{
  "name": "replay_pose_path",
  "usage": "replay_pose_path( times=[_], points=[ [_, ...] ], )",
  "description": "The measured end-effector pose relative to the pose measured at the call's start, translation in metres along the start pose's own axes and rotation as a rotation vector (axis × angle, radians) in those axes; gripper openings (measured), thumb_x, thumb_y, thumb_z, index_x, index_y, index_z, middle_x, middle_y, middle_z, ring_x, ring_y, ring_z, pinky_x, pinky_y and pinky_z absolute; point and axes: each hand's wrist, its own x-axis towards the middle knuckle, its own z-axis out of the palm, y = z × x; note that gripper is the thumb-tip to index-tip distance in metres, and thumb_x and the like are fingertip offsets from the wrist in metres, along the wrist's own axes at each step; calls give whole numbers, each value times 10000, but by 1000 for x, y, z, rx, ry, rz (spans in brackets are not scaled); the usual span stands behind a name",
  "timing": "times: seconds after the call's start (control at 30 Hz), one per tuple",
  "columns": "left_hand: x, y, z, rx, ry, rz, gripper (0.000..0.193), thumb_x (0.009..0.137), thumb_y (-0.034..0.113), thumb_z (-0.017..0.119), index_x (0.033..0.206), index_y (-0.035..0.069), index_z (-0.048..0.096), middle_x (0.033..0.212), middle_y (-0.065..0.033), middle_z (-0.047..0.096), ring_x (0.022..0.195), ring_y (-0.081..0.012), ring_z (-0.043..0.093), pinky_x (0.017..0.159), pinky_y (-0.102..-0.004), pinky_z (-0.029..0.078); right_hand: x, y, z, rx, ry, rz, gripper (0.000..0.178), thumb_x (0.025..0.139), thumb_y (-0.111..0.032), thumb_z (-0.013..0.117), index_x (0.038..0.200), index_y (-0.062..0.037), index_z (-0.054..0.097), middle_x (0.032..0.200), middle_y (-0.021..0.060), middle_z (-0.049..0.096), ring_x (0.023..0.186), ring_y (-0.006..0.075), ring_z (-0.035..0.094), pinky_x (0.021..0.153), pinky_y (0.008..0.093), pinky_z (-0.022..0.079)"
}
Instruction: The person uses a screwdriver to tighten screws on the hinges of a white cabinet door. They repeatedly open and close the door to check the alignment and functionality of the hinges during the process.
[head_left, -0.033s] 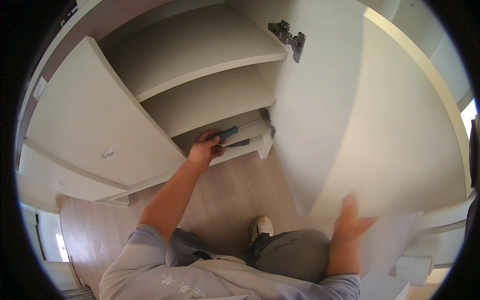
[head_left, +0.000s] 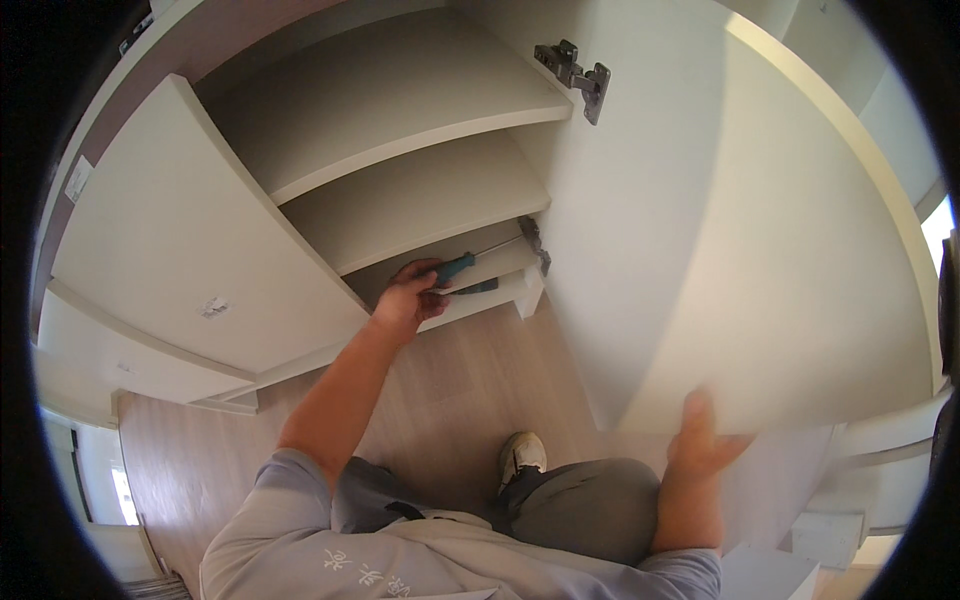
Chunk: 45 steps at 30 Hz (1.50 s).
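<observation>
Left hand [head_left: 404,302] holds screwdriver [head_left: 456,267] below shelf [head_left: 430,207], near door [head_left: 640,240]

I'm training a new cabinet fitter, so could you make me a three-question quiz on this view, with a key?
1. True or false: the left hand holds the teal-handled screwdriver.
2. Fill in: the right hand is at the near edge of the open ____.
3. Which piece of hardware does the screwdriver's shaft point to?

Key:
1. True.
2. Cabinet door.
3. The lower hinge.
</observation>
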Motion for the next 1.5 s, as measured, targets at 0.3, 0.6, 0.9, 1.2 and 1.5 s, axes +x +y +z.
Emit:
replay_pose_path(
  times=[0.3,0.6,0.9,1.2,1.5],
  points=[
    [10,-15,-7,1089,105,983,414,919,129,745,1315,66,645,1089,-139,711,1002,-281,679,836,-377,568,-13,7,-3,-20,-35,8,556,939,-120,694,1406,78,465,1295,175,597,1142,272,599,1009,427,487],
    [-81,-22,-33,815,45,249,370,938,143,733,1296,72,673,891,-57,708,800,-148,655,747,-336,539,-34,-9,26,-295,-251,-243,548,908,-243,753,1304,79,553,1182,226,625,1065,372,633,975,483,496],
    [-328,-118,-243,962,97,-146,337,949,175,717,1262,50,696,1061,-112,728,940,-197,674,870,-352,547,33,-89,176,-273,-741,-536,858,857,-296,783,1575,-63,374,1698,243,140,1531,475,254,1152,677,322],
    [-409,-186,-219,1182,441,-45,432,911,333,741,1304,166,675,1218,-172,689,1084,-387,671,936,-448,540,38,-114,249,-752,-703,-494,846,902,-233,708,1624,-109,284,1721,197,56,1537,461,242,1177,652,296],
    [-396,-188,-237,1295,349,1,465,914,367,729,1345,217,637,1251,-141,684,1105,-377,670,935,-452,549,32,-76,249,-624,-746,-519,749,899,-248,712,1571,-127,403,1734,101,99,1562,350,237,1216,517,325]
  ],
)
